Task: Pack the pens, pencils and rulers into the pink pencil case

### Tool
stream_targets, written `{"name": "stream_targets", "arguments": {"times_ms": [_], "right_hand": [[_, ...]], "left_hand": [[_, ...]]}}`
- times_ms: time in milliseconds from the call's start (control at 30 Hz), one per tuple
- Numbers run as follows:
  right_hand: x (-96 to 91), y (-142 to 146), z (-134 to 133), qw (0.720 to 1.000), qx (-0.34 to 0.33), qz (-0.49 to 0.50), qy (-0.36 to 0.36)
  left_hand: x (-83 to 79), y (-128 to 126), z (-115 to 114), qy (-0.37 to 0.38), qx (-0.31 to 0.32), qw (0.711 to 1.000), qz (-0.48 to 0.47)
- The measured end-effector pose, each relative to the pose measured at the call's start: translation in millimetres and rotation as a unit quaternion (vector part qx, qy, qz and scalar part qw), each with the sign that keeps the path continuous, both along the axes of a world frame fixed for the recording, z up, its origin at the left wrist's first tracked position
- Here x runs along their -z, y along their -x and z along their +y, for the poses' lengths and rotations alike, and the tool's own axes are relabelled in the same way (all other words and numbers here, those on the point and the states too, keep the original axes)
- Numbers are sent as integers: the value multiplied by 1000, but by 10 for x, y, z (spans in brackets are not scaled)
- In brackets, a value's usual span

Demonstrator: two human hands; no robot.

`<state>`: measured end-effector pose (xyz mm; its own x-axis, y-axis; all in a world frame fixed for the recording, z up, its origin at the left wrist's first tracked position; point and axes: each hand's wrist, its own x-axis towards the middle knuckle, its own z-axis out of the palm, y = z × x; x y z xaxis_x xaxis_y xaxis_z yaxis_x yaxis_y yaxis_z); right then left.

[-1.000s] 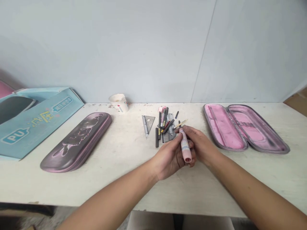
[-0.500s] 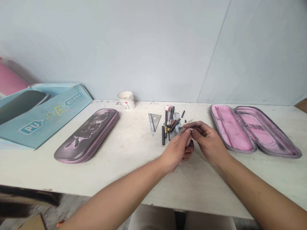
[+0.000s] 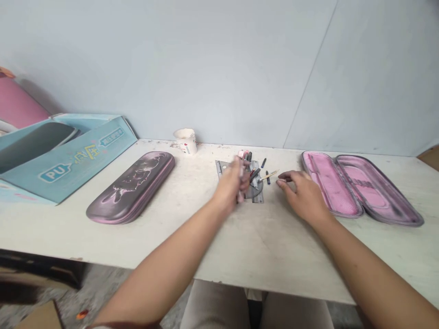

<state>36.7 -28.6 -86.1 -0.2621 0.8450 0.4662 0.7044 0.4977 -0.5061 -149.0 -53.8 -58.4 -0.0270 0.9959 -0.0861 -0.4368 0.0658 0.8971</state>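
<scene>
My left hand (image 3: 226, 186), blurred by motion, is closed round a slim, pale pinkish thing (image 3: 240, 185) whose kind I cannot make out. It is over the left side of a small pile of stationery and hides part of it. From the pile show a clear set square (image 3: 218, 168), a clear protractor (image 3: 255, 190), dark pens (image 3: 254, 174) and a pale stick with print (image 3: 269, 175). My right hand (image 3: 303, 194) hovers to the right of the pile, thumb and fingers apart with nothing between them. Near its wrist lies an open pink pencil case (image 3: 332, 210).
A closed dark pencil case (image 3: 132, 189) with a shiny pattern lies on the left of the white table (image 3: 164, 246). Behind it stand a paper cup (image 3: 185, 141) and a light-blue box (image 3: 85, 157). A wall (image 3: 212, 68) bounds the table's back.
My hands have come apart. The left has moved left and up over the pile with the pale thing; the right has let go and drawn slightly right. The view has shifted slightly.
</scene>
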Motion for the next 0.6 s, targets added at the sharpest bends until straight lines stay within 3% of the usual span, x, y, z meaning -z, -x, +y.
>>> {"name": "stream_targets", "arguments": {"times_ms": [100, 200, 300, 400, 600], "right_hand": [[91, 4, 12, 988, -18, -147, -31], [128, 24, 12, 973, -19, -219, -76], [81, 93, 17, 958, -35, -257, -124], [-22, 262, 7, 937, -100, -292, -165], [-169, 671, -20, 865, -199, -389, -247]], "left_hand": [[-51, 348, 172, -13, -128, 988, -85], [-28, 556, 275, 6, -183, 975, -125], [37, 585, 312, 32, -185, 974, -124], [87, 526, 313, 41, -162, 979, -114], [134, 467, 300, 31, -128, 983, -128]]}}
